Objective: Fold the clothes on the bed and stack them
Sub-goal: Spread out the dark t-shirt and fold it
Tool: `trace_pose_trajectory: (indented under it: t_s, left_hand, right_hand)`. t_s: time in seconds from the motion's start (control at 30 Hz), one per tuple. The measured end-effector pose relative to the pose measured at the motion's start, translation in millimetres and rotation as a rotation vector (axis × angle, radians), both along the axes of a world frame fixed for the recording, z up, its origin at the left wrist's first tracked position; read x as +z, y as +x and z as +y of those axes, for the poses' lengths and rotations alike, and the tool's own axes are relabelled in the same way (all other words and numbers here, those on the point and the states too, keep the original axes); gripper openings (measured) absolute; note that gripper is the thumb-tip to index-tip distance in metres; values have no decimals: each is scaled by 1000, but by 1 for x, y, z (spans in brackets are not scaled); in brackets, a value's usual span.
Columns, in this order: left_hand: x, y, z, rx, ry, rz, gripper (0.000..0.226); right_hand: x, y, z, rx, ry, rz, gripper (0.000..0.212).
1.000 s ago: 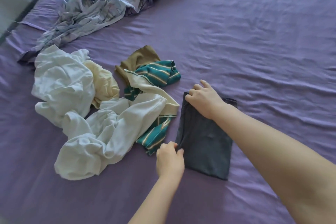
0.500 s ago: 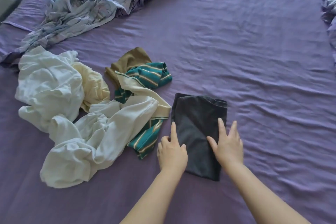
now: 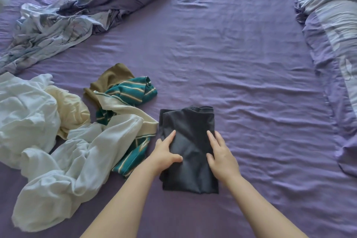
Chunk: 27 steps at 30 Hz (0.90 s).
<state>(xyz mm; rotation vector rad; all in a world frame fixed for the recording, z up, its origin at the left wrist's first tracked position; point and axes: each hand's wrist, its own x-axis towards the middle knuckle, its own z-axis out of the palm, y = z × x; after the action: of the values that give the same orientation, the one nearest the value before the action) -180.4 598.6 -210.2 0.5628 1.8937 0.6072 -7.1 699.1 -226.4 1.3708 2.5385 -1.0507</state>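
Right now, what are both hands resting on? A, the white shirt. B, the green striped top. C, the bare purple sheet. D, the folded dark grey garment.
D: the left hand and the right hand lie with straight fingers flat on the folded dark grey garment, while the white shirt and the green striped top lie untouched to the left.

Head-worn camera looks forward and down, close over the bed (image 3: 241, 63)
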Motion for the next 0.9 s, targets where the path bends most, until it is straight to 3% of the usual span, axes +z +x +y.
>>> trace_pose_trajectory:
  t_s: [0.3, 0.47, 0.7, 0.8, 0.9]
  left_hand:
    - [25, 47, 62, -51, 217, -93, 91]
    - [15, 90, 128, -158, 273, -72, 93]
    - [1, 147, 214, -235, 340, -31, 99]
    - [-12, 164, 233, -240, 280, -59, 102]
    - [-22, 173, 235, -154, 192, -10, 111]
  right_hand:
    - [19, 53, 65, -52, -48, 148, 72]
    - [23, 105, 124, -398, -281, 422, 80]
    - [20, 167, 198, -741, -393, 604, 73]
    - [5, 185, 210, -854, -528, 621, 55]
    - [-15, 186, 210, -858, -438, 443, 28]
